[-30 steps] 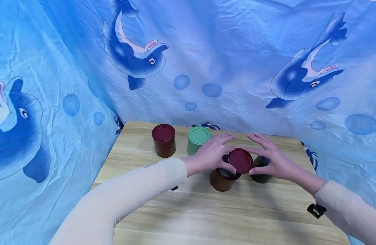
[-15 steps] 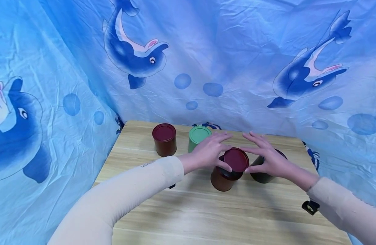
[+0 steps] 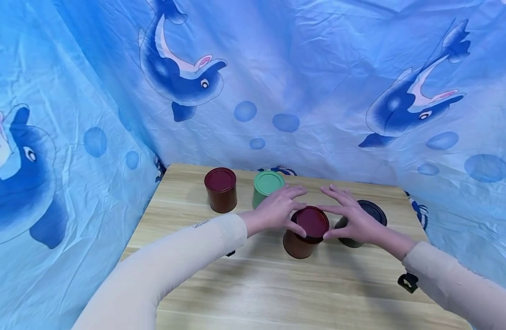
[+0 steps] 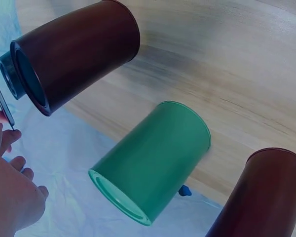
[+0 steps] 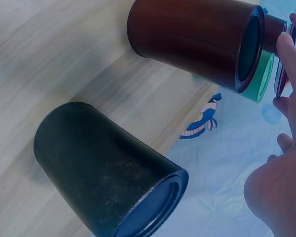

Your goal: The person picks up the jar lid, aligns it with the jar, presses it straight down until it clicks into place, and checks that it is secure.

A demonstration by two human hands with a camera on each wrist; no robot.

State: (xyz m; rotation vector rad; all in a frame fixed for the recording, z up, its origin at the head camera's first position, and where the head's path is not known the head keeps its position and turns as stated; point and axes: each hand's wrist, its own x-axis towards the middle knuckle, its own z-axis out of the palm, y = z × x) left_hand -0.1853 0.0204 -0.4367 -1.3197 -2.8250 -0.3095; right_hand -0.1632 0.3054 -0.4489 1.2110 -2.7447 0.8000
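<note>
Thumb and forefinger of my left hand and my right hand pinch a round dark red lid from opposite sides at its rim. Under the lid stands a brownish-red can, upright on the table; in the head view the lid overlaps its mouth. Both wrist views show a gap between the lid and the open top of the can. To the right, partly behind my right hand, is a dark green can with a dark lid.
A green lidded can stands at the back, partly covered by my left hand. Further left is a second brownish-red can with its lid on. The wooden table is backed by a blue dolphin-print cloth.
Both hands have carried the lid left and slightly nearer, from the can's right side to over its mouth. More of the dark green can's top shows. The other cans have not moved.
</note>
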